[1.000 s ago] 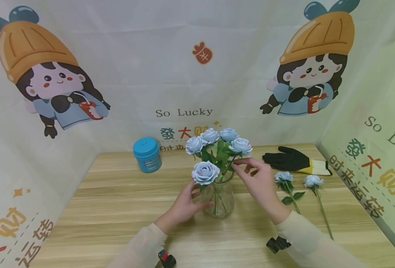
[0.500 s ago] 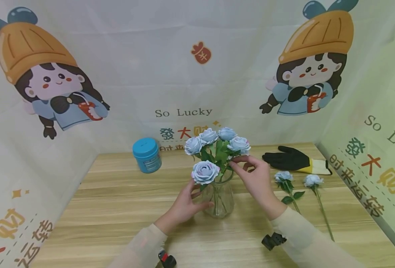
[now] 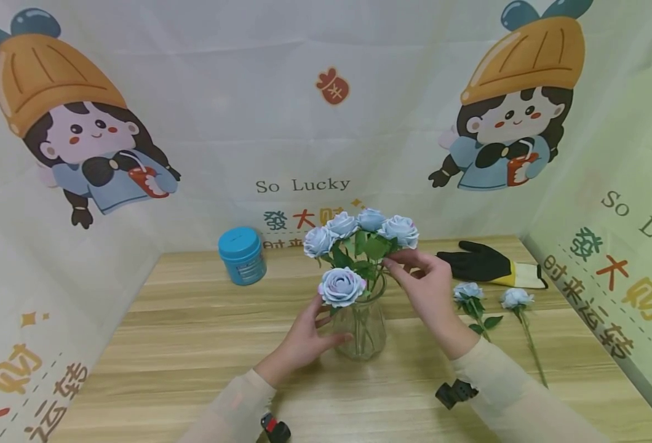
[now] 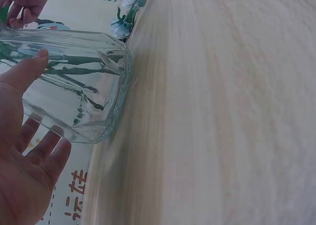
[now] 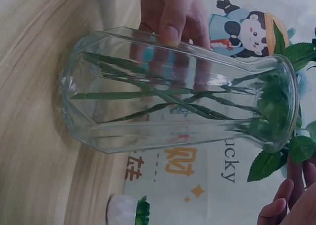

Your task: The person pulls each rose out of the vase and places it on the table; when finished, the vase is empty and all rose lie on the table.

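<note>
A clear glass vase (image 3: pixel 361 338) stands upright on the wooden table, holding several light-blue roses. Green stems cross inside it in the right wrist view. My left hand (image 3: pixel 304 338) grips the vase from the left, thumb on the near side and fingers round the far side. Over the left fingertips leans the front rose (image 3: pixel 341 287). At the vase mouth, my right hand (image 3: pixel 427 295) pinches the stem just below the right-hand rose (image 3: pixel 399 231). Leaves partly cover those fingertips. In the left wrist view the thumb (image 4: pixel 29 69) lies along the glass (image 4: pixel 106 121).
Two loose blue roses, a leafy one (image 3: pixel 468 292) and a longer-stemmed one (image 3: pixel 516 299), lie to the right. Behind them is a black work glove (image 3: pixel 472 263). A blue lidded jar (image 3: pixel 243 264) stands back left. Printed cloth (image 3: pixel 210 123) encloses the table (image 3: pixel 182 344).
The right hand shifts slightly left, then back right and a little up; the right-hand rose moves right and away from its neighbours. The left hand and vase stay put.
</note>
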Demonstrator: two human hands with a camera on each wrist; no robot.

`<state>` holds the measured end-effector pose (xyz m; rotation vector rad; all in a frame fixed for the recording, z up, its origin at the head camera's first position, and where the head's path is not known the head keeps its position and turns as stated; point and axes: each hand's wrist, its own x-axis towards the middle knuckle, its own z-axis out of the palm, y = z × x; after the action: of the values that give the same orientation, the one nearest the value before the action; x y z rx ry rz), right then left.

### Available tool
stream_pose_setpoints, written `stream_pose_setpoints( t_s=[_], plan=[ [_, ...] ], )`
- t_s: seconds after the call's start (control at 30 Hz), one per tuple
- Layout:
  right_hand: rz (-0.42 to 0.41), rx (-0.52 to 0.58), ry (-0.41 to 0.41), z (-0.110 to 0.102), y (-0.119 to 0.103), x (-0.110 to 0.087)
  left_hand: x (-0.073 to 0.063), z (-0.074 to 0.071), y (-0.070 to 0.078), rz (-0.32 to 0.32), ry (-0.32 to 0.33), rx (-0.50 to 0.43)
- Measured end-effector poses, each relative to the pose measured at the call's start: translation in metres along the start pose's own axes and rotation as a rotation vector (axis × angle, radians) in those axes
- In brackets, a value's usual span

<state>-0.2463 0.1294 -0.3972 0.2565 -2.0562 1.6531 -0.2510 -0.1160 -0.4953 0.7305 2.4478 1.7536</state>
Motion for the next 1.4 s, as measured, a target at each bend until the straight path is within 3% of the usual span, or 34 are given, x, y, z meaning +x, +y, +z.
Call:
stream_pose_setpoints(
  t_s=[0.57,0.93,1.4],
  plan=[
    [-0.075,-0.032,0.062,-0.022,-0.018,0.022,-0.001,-0.001,0.003,-0.02,-0.009,0.0],
    [-0.052,-0.003,0.11,-0.04,-0.036,0.035,0.0,-0.001,0.002,-0.028,-0.012,-0.002],
    [-0.068,0.212,0.222,-0.068,-0.063,0.053,0.0,-0.001,0.001,0.001,-0.007,0.006]
  ],
)
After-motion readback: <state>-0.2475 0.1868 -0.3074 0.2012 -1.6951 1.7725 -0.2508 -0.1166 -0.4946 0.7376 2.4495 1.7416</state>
